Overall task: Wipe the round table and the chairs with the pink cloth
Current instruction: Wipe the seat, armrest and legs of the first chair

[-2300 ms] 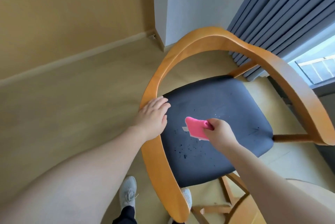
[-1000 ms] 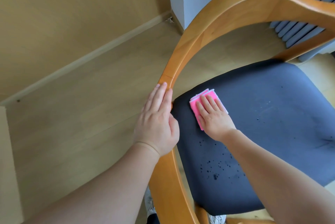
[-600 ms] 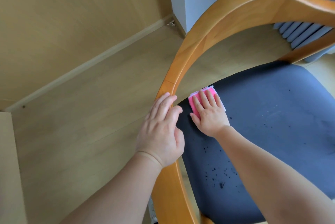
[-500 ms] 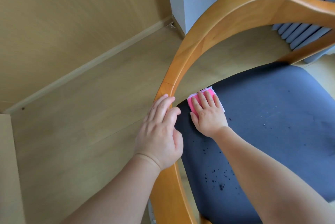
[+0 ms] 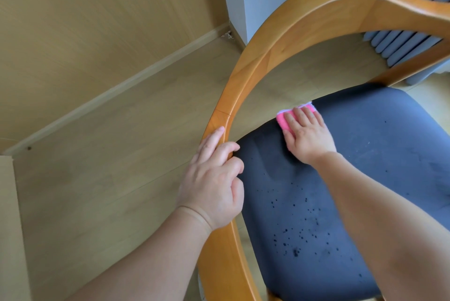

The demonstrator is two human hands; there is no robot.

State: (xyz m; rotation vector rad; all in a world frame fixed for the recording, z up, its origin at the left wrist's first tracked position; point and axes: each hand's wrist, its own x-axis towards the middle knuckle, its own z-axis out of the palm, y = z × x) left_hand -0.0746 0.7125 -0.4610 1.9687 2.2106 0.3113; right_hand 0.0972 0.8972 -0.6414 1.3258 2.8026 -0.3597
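pale wood flooring point(image 5: 102, 154) fills the left side under me, running up to a tan wall point(image 5: 85, 20) with a low skirting strip, and grey curtain folds point(image 5: 409, 39) hang at the top right. over it stands the chair point(image 5: 280, 39), its curved orange wooden rail sweeping from the bottom centre up and across to the right. inside that curve lies the dark seat cushion point(image 5: 377, 178), speckled with small dark spots near its front. my left hand point(image 5: 214, 183) rests on the rail, fingers loosely bent over the wood, the index finger lying along it. my right hand point(image 5: 306, 135) lies flat with straight fingers, pressing the folded pink cloth point(image 5: 282, 121) onto the cushion's far left edge.
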